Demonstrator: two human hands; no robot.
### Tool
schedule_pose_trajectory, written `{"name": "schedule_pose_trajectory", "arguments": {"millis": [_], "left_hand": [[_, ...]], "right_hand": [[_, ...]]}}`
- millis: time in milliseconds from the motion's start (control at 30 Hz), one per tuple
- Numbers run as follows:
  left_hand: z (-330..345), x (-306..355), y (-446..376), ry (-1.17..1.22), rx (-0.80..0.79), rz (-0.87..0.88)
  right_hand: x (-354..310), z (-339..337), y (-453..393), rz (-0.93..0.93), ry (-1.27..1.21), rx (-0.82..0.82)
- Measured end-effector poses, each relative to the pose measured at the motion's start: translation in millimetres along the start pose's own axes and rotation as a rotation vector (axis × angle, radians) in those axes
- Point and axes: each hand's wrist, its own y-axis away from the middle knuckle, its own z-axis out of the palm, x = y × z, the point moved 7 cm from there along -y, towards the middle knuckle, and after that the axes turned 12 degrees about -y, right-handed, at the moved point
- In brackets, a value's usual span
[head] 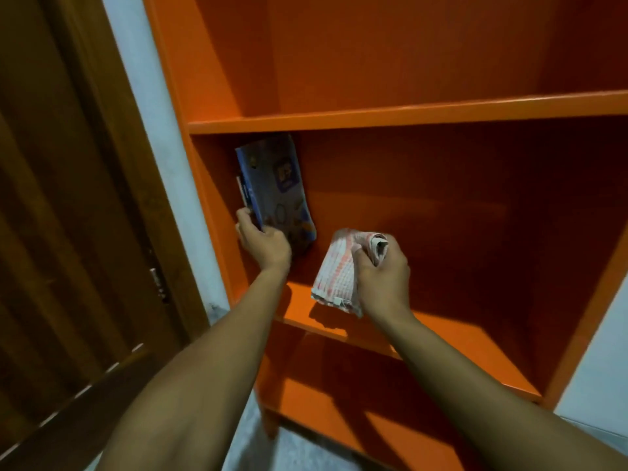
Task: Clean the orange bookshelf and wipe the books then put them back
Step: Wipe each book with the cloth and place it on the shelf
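The orange bookshelf [407, 113] fills the view, with its middle compartment in front of me. A thin blue book [277, 185] with a picture cover stands upright against the compartment's left wall, another slim book edge just behind it. My left hand [263, 244] grips the blue book at its lower edge. My right hand [382, 271] is closed on a folded white cloth with red checks [336, 277], held above the middle shelf board, a little to the right of the book.
A dark brown wooden door [68, 215] stands at the left beside a strip of pale wall [170, 164]. The upper and lower compartments of the bookshelf hold nothing visible. Grey floor [272, 450] shows below.
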Motion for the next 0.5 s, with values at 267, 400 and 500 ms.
{"name": "schedule_pose_trajectory", "arguments": {"millis": [267,400,500], "left_hand": [[-3.0,-21.4,9.6,-0.25,0.003,-0.011],[-8.5,-28.3,6.3,-0.318,-0.061,0.036],[-6.5,-19.6,-0.5,-0.498,-0.142,0.044]], "right_hand": [[10.6,5.9,1.7,0.016,-0.031,-0.051],[9.5,10.3,6.9,0.024,-0.048,-0.074],[5.4,13.7,7.6,0.017,-0.04,-0.103]]}}
